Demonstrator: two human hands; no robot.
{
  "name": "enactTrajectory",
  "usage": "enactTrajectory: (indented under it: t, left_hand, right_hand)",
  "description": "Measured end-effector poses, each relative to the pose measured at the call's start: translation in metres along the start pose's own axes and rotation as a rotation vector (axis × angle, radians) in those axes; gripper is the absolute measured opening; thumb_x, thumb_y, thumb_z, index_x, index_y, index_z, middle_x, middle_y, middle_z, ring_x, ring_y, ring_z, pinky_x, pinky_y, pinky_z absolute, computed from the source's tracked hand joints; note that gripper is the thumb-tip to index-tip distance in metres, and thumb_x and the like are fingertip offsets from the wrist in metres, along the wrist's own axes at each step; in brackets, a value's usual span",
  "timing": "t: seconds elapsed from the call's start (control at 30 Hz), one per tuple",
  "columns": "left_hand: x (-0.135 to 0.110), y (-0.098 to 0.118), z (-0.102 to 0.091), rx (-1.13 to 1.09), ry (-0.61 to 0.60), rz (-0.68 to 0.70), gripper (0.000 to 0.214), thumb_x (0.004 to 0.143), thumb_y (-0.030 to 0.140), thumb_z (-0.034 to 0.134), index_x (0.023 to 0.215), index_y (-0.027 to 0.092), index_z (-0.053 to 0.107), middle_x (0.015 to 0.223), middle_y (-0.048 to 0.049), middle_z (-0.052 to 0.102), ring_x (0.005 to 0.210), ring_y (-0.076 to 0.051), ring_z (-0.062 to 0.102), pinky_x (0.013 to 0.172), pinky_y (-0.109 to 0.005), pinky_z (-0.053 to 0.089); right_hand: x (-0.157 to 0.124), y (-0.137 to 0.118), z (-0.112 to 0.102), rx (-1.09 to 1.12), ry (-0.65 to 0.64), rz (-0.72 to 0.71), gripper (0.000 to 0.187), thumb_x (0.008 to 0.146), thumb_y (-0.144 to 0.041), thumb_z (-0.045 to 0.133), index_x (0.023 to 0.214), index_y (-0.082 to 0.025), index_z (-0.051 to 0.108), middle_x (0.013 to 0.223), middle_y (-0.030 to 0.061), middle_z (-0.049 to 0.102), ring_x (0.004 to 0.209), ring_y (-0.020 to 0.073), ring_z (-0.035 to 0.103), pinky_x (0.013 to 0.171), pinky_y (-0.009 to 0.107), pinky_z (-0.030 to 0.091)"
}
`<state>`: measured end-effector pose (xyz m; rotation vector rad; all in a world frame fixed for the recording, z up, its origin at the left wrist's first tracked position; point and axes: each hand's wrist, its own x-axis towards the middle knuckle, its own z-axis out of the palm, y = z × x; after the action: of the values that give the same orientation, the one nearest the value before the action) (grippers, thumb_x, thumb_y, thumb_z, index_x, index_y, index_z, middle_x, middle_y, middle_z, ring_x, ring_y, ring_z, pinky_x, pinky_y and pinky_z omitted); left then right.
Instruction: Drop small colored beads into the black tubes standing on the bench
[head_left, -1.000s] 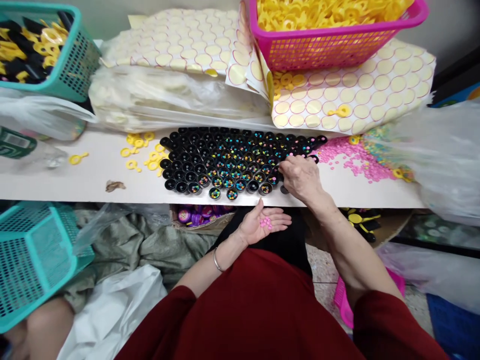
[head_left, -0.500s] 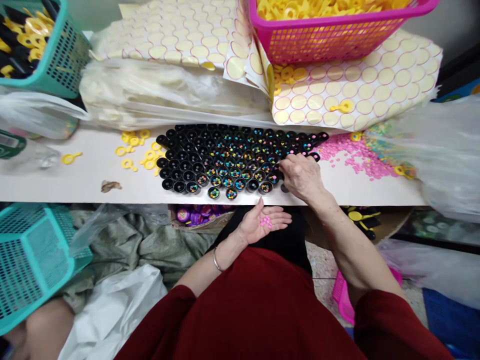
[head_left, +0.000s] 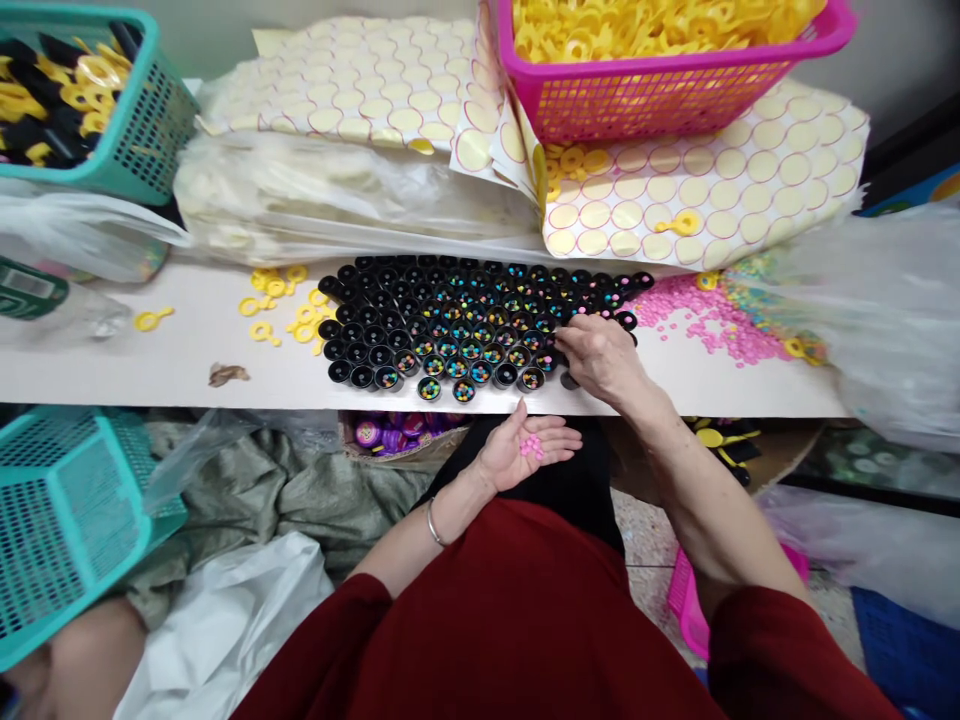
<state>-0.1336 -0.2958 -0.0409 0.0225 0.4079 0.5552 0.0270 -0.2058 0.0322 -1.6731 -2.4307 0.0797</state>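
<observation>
A dense cluster of small black cups (head_left: 465,320) stands on the white table (head_left: 187,360); many hold coloured beads, those at the left look dark inside. My right hand (head_left: 600,358) rests at the cluster's right edge, fingers pinched together over a cup; whatever they hold is too small to see. My left hand (head_left: 525,448) lies palm up below the table edge, fingers apart, cradling a few pink beads (head_left: 532,446). A loose pile of pink beads (head_left: 705,315) lies on the table just right of my right hand.
Yellow ring pieces (head_left: 281,300) lie scattered left of the cups. A pink basket (head_left: 660,90) of yellow pieces sits on sheets of round stickers (head_left: 720,190) at the back. A teal basket (head_left: 142,130) stands back left, another teal basket (head_left: 67,520) lower left. Plastic bags (head_left: 892,320) crowd the right.
My hands have hardly moved; only the view shifted slightly down and back up. The pink beads still lie in my left palm.
</observation>
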Motion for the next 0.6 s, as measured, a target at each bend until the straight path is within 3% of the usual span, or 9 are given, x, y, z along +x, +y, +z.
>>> enactTrajectory:
  t: [0.13,0.23,0.3,0.43,0.6]
  left_hand:
    - [0.000,0.000,0.000,-0.010,0.008,0.005,0.063,0.093,0.055,0.028,0.099,0.005,0.066,0.101,-0.0217,0.069,0.099,-0.026,0.066,0.095,-0.038,0.042]
    - [0.001,0.000,0.002,-0.038,0.020,0.004,0.068,0.092,0.059,0.026,0.098,0.004,0.066,0.101,-0.0226,0.068,0.098,-0.027,0.066,0.093,-0.038,0.043]
    - [0.001,0.001,0.003,-0.061,0.029,-0.005,0.073,0.092,0.060,0.022,0.097,0.003,0.067,0.096,-0.0219,0.069,0.095,-0.026,0.066,0.090,-0.038,0.044]
    - [0.000,0.003,0.007,-0.105,0.072,-0.004,0.075,0.091,0.062,0.019,0.096,0.004,0.068,0.080,-0.0146,0.069,0.074,-0.018,0.065,0.080,-0.031,0.047]
    - [-0.001,0.003,0.012,-0.094,0.106,-0.017,0.076,0.089,0.065,0.022,0.107,0.005,0.065,0.075,-0.0115,0.068,0.064,-0.014,0.061,0.066,-0.025,0.044]
  right_hand:
    - [-0.014,0.003,0.000,0.324,0.196,0.047,0.024,0.090,-0.029,0.046,0.081,-0.019,0.066,0.078,0.0050,0.059,0.071,0.0153,0.055,0.065,0.029,0.041]
    - [-0.035,-0.009,-0.009,0.435,0.274,0.068,0.020,0.089,-0.029,0.049,0.081,-0.020,0.065,0.077,0.0038,0.059,0.070,0.0140,0.056,0.063,0.028,0.044]
    - [-0.054,-0.022,-0.012,0.473,0.226,0.015,0.018,0.089,-0.027,0.050,0.083,-0.020,0.065,0.077,0.0033,0.059,0.070,0.0130,0.056,0.063,0.026,0.045]
    - [-0.087,-0.045,0.001,0.473,-0.036,-0.150,0.022,0.091,-0.021,0.045,0.090,-0.020,0.067,0.076,0.0034,0.060,0.069,0.0118,0.054,0.063,0.025,0.044]
    - [-0.101,-0.054,0.028,0.284,-0.102,-0.107,0.027,0.089,-0.018,0.041,0.088,-0.018,0.068,0.078,0.0065,0.061,0.075,0.0141,0.053,0.068,0.026,0.041]
